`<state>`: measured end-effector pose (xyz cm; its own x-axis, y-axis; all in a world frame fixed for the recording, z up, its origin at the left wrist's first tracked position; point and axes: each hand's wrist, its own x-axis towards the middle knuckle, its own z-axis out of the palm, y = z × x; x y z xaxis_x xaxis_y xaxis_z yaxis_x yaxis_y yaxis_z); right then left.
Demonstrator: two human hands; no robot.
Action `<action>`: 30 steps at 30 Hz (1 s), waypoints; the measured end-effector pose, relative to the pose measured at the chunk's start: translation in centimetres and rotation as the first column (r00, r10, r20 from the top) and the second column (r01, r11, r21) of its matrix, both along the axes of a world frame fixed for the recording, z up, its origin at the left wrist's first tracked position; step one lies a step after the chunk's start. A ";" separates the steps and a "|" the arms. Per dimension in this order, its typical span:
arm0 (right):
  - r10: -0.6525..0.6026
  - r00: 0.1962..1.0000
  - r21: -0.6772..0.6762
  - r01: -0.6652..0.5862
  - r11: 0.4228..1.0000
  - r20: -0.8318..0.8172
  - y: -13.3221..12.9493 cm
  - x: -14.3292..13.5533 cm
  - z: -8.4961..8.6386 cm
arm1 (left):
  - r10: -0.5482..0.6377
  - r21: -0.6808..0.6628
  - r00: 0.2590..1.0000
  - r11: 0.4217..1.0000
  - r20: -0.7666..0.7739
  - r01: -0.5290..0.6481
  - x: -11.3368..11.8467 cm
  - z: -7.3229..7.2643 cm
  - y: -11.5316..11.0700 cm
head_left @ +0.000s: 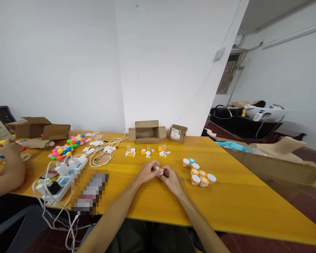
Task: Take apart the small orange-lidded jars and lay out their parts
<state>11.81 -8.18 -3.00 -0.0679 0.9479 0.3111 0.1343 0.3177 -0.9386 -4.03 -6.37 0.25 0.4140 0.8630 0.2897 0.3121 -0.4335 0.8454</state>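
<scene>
My left hand [147, 171] and my right hand [171, 180] meet over the middle of the table. Between their fingertips is a small white part [160, 171], mostly hidden, so its exact kind does not show. Both hands are closed around it. Beyond them lie three small groups of parts, each with a clear cup [148, 148], an orange ring [143, 153] and little white pieces [147, 154]. To the right of my right hand stand several small clear containers with white-topped orange lids [203, 173]. One container among them has a teal lid [191, 160].
An open cardboard box [146, 141] and a smaller box [178, 134] stand by the wall. At left are a power strip [65, 181] with tangled cables, a pixelated phone [91, 193] and colourful balls [68, 147]. Another person's arm [13, 172] reaches in at far left.
</scene>
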 end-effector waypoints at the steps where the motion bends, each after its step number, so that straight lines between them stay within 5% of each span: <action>1: 0.001 1.000 0.000 -0.001 1.000 -0.008 0.0 0.0 0.0 | -0.030 -0.010 1.000 0.999 0.004 0.030 0.0 0.2 -0.1; 4: 0.007 1.000 -0.007 -0.007 1.000 -0.012 -0.1 0.0 0.1 | -0.052 -0.020 0.999 0.998 0.008 0.052 0.1 0.6 -0.2; 9: 0.025 0.999 -0.014 -0.025 1.000 0.022 -0.4 0.0 0.5 | 0.110 0.019 0.990 0.994 -0.088 -0.108 0.1 0.5 -0.1; 15: 0.018 1.000 -0.005 -0.018 1.000 0.001 -0.4 -0.1 0.7 | 0.028 0.031 0.997 0.999 -0.065 -0.026 0.1 0.3 -0.1; 26: -0.019 0.999 -0.014 0.019 1.000 0.026 -0.2 -0.2 0.4 | 0.373 0.178 0.925 0.908 0.071 -0.380 -1.2 1.1 0.8; 30: -0.021 1.000 -0.015 0.022 1.000 0.012 -0.2 -0.3 0.4 | 0.498 0.263 0.867 0.837 -0.004 -0.480 -2.1 1.5 0.9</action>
<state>11.49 -8.41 -2.56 -0.0511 0.9538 0.2961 0.1520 0.3005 -0.9416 -6.11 -5.49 1.72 -0.0165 0.8630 0.5049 0.5921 -0.3985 0.7005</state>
